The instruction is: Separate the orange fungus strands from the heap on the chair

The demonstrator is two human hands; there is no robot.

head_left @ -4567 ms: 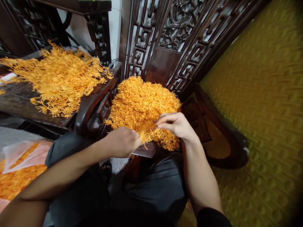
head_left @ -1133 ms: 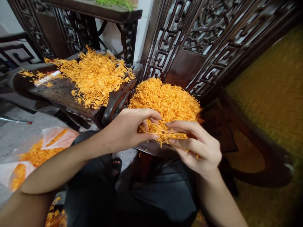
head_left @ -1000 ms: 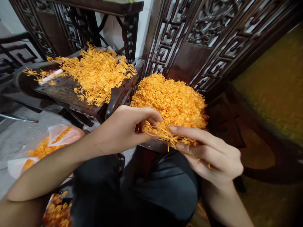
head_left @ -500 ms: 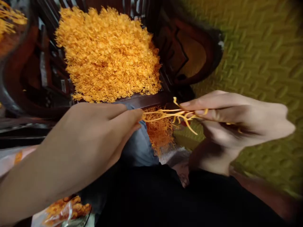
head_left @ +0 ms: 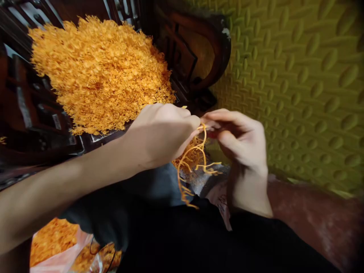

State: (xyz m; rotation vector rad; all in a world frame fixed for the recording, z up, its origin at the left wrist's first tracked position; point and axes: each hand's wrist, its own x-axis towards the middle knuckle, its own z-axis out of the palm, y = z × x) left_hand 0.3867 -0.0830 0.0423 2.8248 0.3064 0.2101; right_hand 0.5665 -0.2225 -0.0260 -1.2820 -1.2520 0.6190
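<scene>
My left hand point(head_left: 163, 134) is closed in a pinch, its fingertips on a thin orange branching cordyceps strand point(head_left: 204, 144). The forked ends dangle below, over my lap. Just right of it, my right hand point(head_left: 244, 140) is curled, its fingertips meeting those of my left at the top of the strand. What lies between the right fingers is hidden. Behind the hands, a thick layer of orange cordyceps point(head_left: 110, 76) covers the seat of a dark wooden chair point(head_left: 213, 45). More orange strands point(head_left: 193, 155) show below, partly behind my left hand.
At the lower left, a pinkish plastic bag point(head_left: 61, 261) stands by a heap of orange pieces point(head_left: 52, 240), with a clear bag point(head_left: 98, 261) of similar pieces beside it. Yellow-green textured matting point(head_left: 298, 94) spreads on the right. My trouser leg point(head_left: 159, 185) is under the hands.
My hands have come together, my left hand moving right and the right hand moving left. The strand, stretched level between them before, now hangs down. The view has shifted, moving the chair leftward.
</scene>
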